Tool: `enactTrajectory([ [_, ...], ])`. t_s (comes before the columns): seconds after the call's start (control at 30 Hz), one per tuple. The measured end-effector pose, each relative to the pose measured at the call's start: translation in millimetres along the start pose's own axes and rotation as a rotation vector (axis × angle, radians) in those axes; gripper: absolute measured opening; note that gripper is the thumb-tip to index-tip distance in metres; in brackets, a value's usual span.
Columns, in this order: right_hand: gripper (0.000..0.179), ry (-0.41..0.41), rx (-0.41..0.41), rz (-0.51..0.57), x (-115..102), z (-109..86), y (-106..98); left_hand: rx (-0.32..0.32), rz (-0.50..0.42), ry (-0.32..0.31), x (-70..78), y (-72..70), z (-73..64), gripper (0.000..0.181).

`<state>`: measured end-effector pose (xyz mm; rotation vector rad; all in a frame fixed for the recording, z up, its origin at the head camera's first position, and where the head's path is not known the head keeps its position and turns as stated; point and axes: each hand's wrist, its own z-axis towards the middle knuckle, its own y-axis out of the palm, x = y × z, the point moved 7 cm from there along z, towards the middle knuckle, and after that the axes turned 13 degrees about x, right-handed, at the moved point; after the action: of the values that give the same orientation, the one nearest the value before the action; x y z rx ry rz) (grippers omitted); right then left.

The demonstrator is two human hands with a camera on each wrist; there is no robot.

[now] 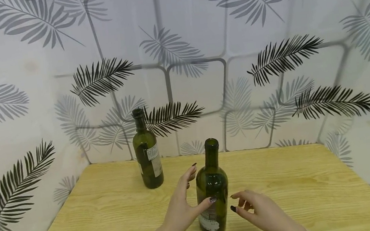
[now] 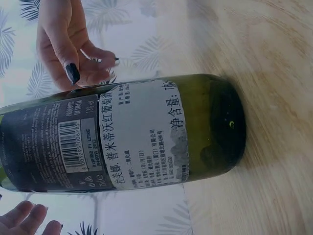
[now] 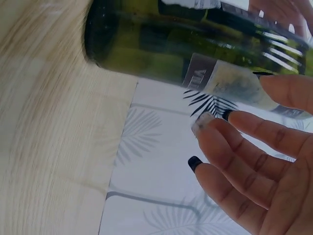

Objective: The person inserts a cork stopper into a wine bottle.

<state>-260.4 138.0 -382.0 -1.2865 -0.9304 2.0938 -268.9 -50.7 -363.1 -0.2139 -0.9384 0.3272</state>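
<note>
Upright on the tabletop (image 1: 300, 178), a green wine bottle (image 1: 213, 183) stands between your left hand (image 1: 180, 207), fingers spread and thumb crossing in front of it, and your right hand (image 1: 264, 210), fingers loosely bent, just beside it. A second wine bottle (image 1: 149, 160) stands farther back, to your left. The nearer one's white label (image 2: 139, 134) reads "普米蒂沃红葡萄酒" and "净含量"; a barcode (image 2: 73, 144) adjoins.

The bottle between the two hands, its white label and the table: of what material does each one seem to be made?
Bottle: most likely green glass, smooth and glossy; it is see-through and shows bright reflections.
White label: probably paper, rather matt, with greyish worn patches along one edge.
Table: pale wood or a wood-look surface; grain lines show, but I cannot tell which.
</note>
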Motion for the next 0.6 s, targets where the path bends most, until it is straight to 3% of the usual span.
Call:
enactTrajectory([
  [0.23, 0.025, -0.091, -0.097, -0.006, -10.8, -11.4, 15.6, 0.033, 0.045, 0.024, 3.3, -4.3, -1.2, 0.081],
  [0.47, 0.020, -0.040, -0.189, -0.024, -8.2, -18.8, 36.3, 0.037, 0.022, 0.044, 8.7, -4.9, -2.4, 0.081],
  [0.6, 0.020, -0.084, -0.243, -0.047, -9.0, -24.0, 47.7, 0.040, 0.018, 0.051, 10.4, -5.3, -2.3, 0.080],
])
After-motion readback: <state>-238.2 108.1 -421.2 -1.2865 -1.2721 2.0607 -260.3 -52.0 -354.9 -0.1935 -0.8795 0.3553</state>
